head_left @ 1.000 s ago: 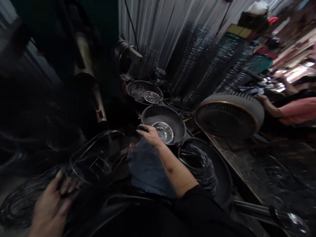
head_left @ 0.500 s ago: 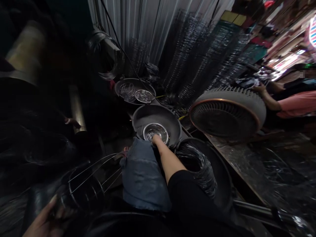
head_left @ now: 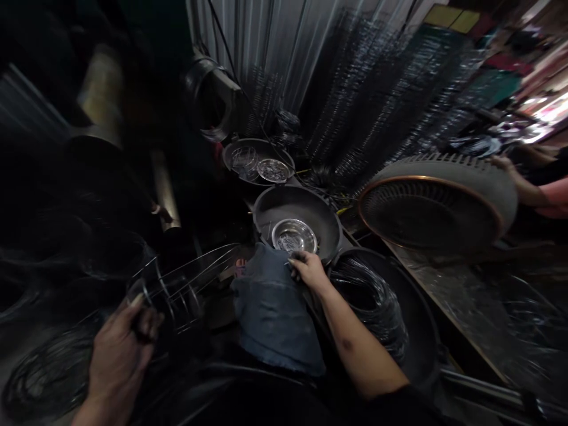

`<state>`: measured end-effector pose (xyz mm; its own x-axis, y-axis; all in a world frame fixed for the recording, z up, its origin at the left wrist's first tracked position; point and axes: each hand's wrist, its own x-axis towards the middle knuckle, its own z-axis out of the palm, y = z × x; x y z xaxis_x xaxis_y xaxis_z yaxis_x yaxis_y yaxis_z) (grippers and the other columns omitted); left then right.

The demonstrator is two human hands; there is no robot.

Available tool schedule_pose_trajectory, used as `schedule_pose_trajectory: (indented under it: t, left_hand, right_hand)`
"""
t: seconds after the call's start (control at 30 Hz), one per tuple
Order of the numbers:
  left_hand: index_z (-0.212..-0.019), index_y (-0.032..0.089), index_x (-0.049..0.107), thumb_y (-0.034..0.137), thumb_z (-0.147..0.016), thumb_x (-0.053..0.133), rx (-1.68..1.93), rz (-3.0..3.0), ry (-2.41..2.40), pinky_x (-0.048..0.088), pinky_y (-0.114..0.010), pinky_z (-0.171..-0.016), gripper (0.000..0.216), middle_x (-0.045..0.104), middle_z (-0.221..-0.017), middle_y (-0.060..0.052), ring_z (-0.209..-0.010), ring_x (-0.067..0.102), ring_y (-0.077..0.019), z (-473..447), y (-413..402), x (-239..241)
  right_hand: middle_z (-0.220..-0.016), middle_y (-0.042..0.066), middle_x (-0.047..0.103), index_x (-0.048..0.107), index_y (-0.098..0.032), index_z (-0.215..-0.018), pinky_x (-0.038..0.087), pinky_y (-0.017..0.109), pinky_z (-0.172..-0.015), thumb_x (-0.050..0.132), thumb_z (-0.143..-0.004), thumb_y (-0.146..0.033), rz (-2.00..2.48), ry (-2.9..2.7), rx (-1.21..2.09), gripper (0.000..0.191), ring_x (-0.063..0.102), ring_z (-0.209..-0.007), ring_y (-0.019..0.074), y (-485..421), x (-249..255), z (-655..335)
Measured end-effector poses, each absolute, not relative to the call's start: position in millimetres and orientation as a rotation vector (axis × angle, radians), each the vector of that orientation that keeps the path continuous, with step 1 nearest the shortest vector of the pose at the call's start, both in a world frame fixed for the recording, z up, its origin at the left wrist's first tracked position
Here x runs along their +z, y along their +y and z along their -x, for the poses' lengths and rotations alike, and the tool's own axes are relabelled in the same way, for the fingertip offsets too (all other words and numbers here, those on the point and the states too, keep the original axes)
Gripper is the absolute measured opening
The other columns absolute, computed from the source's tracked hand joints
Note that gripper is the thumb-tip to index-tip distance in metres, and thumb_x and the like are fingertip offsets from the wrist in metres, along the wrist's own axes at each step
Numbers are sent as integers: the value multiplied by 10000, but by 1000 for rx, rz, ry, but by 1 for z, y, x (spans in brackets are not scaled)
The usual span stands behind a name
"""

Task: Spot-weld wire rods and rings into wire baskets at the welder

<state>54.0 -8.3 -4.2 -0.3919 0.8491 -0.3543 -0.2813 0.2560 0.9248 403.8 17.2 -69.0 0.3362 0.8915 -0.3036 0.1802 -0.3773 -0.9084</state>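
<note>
My left hand (head_left: 119, 349) is closed round the rim of a round wire frame (head_left: 186, 284) held at the lower left. My right hand (head_left: 308, 269) is pinched at the near edge of a small steel bowl (head_left: 293, 235), fingers closed on something I cannot make out. The bowl holds small metal pieces and sits inside a dark wok-like pan (head_left: 298, 216). My knee in blue denim (head_left: 273, 310) lies between the two hands.
A second pan (head_left: 258, 160) with glassy dishes stands farther back. A pan of black wire rings (head_left: 373, 296) sits at my right. A large round fan guard (head_left: 437, 204) leans on the wet metal table (head_left: 465, 296). Another person's arm (head_left: 528, 189) reaches in at far right. Stacked wire parts line the back.
My right hand dipped into the steel bowl and has drawn back to its near edge. My left hand with the wire frame has shifted a little up and to the right.
</note>
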Motion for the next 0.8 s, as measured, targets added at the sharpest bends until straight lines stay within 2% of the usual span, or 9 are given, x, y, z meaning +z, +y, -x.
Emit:
schedule_pose_trajectory:
  t: [0.13,0.23,0.37,0.47,0.6,0.8]
  left_hand:
    - [-675,183,548,291,-687,701,1443,-450,1424,411,-209,-482,188,373,-436,80,-406,336,-66,-59,-9,-1]
    - [-777,188,603,277,-671,722,1513,-402,1380,399,-197,-483,182,391,-438,86,-414,338,-64,-52,-14,-8]
    - [-723,171,588,283,-676,727,1568,-401,1334,374,-192,-471,184,380,-428,83,-410,332,-58,-43,-18,-15]
    - [-689,170,568,280,-684,721,1596,-386,1319,366,-199,-464,189,374,-420,83,-401,327,-59,-40,-18,-15]
    - [-710,170,579,281,-696,716,1627,-373,1286,365,-199,-465,176,383,-431,85,-403,329,-57,-37,-18,-16]
    - [-880,166,662,280,-715,711,1685,-405,1315,323,-185,-434,207,383,-436,87,-402,323,-51,-27,-16,-15]
  right_hand:
    - [-423,-41,529,653,-150,-793,371,212,-371,606,-693,-214,1907,-1041,1016,128,458,-351,106,-2,-57,-392]
    - [-490,0,595,644,-183,-667,418,238,-415,645,-666,-206,1886,-1056,1030,23,519,-422,131,-3,-36,-389]
    - [-567,27,640,643,-182,-645,428,240,-441,685,-657,-279,1811,-1087,1066,106,550,-475,136,9,-12,-355]
    - [-556,21,625,640,-152,-674,367,223,-388,679,-655,-342,1636,-1013,1317,195,497,-407,105,23,-4,-300]
    - [-592,32,642,614,-132,-720,330,198,-358,743,-576,-303,1209,-692,1755,258,507,-410,97,38,0,-226]
    - [-593,35,662,615,-120,-689,357,183,-357,788,-560,-258,963,-581,1879,256,507,-405,81,44,2,-192]
